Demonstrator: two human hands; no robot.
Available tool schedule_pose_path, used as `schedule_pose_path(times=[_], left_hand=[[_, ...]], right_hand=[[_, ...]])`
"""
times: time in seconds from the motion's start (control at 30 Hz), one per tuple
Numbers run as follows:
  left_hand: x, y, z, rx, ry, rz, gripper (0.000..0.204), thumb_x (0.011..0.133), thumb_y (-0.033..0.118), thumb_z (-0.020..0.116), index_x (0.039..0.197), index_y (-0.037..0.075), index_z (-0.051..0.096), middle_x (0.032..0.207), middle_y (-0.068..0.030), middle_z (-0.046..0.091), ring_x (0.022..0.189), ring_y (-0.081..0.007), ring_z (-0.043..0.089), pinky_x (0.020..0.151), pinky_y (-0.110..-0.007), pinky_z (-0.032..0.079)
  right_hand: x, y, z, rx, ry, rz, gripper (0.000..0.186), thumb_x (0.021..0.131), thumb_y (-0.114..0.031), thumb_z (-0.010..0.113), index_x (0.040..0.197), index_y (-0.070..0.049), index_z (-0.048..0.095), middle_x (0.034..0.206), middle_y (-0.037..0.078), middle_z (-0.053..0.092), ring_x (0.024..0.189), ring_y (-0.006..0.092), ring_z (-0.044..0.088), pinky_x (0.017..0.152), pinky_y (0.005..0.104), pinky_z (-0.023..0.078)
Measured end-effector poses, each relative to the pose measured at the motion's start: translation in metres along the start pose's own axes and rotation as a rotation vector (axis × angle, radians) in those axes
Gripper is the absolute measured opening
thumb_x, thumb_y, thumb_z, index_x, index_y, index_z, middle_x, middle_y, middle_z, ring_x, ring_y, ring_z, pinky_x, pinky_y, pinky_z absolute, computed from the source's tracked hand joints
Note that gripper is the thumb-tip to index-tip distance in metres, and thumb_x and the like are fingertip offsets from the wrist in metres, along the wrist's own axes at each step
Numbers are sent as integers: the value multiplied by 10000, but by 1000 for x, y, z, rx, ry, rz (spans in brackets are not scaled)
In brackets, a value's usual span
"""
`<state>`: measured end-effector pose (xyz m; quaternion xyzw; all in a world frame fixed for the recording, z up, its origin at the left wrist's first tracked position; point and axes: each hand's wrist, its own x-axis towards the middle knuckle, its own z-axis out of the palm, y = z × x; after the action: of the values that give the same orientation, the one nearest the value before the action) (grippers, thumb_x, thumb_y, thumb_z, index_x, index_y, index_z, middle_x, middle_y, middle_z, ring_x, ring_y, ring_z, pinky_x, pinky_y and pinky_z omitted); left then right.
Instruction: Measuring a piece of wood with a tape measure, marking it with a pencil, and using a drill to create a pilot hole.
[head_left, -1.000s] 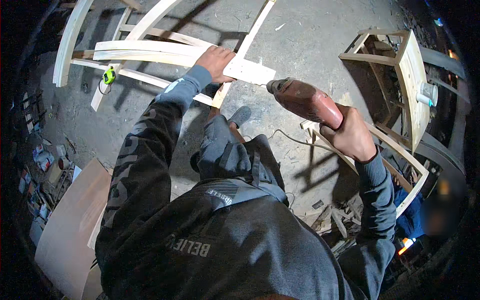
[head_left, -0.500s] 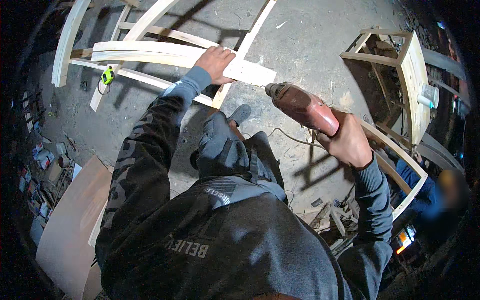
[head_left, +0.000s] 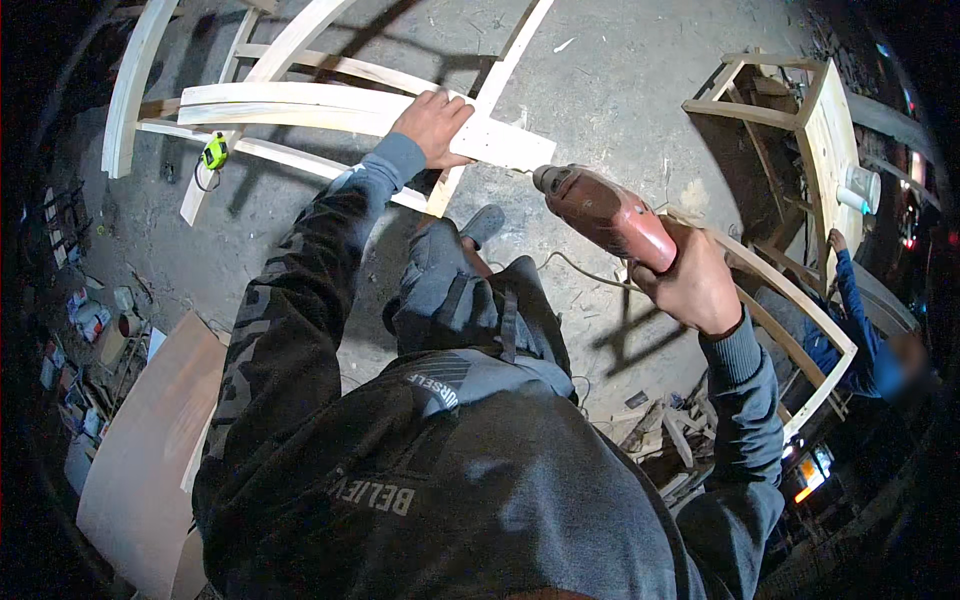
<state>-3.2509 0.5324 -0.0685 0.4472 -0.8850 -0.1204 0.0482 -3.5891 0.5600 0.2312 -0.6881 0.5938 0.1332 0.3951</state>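
Observation:
My left hand (head_left: 435, 128) is closed over a pale wooden board (head_left: 515, 146), fingers across its top and thumb along the near edge. The board joins a curved wooden piece (head_left: 290, 105) reaching left. Wrapped round the handle of a red power drill (head_left: 612, 218) is my right hand (head_left: 697, 283). The drill points left, its chuck just off the board's right end. A thin bit runs from the chuck to the board's near edge at that end; whether it has entered the wood I cannot tell.
A yellow-green tape measure (head_left: 214, 152) lies on the wooden frame (head_left: 320, 175) at left. Beneath the drill a cord (head_left: 580, 272) crosses the floor. At right stands another frame (head_left: 830, 150) with a white tub (head_left: 861, 187). A co-worker's sleeve (head_left: 855, 310) reaches toward it. Wood scraps (head_left: 675, 430) lie lower right.
At the right, the co-worker has shifted and now stretches an arm up to the wooden frame. My hands, the drill and the board have barely moved.

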Motion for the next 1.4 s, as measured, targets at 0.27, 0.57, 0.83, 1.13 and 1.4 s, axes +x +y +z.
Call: schedule_pose_path(times=[0.27, 0.57, 0.83, 1.13, 1.4], left_hand=[[-3, -3, 4, 18, 28, 6, 800, 744, 602, 779, 1271, 33, 587, 1191, -146, 604, 1106, -326, 565, 992, -454, 431], [1, 1, -4, -38, 17, -1, 774, 727, 571, 796, 1243, 32, 592, 1128, -133, 591, 1038, -320, 557, 959, -459, 440], [-1, -1, -3, -55, 67, 17, 759, 722, 562, 798, 1227, 30, 603, 1109, -121, 589, 1009, -314, 553, 936, -460, 437], [-1, 0, -4, -41, 27, -8, 775, 740, 575, 776, 1259, 28, 596, 1180, -126, 598, 1092, -308, 549, 975, -462, 422], [-1, -2, -3, -34, 49, 6, 772, 740, 557, 770, 1280, 42, 574, 1153, -118, 596, 1075, -298, 552, 966, -442, 417]], right_hand=[[0, -1, 5, -11, 27, -30, 436, 722, -196, 816, 1073, 37, 704, 881, 277, 717, 862, 437, 717, 790, 458, 573], [7, 4, 9, -14, 29, -70, 392, 724, -184, 806, 1038, 23, 695, 847, 280, 707, 842, 451, 708, 779, 476, 570], [16, 7, 8, -5, 10, -80, 394, 719, -207, 812, 1018, 9, 673, 845, 266, 708, 839, 453, 703, 765, 489, 569], [24, 10, 8, -59, -7, -88, 395, 726, -241, 803, 1023, -12, 676, 845, 262, 708, 831, 444, 706, 753, 502, 569], [28, 17, 11, -43, 22, -110, 394, 712, -215, 793, 1026, -6, 679, 817, 264, 700, 801, 450, 700, 734, 506, 569]])
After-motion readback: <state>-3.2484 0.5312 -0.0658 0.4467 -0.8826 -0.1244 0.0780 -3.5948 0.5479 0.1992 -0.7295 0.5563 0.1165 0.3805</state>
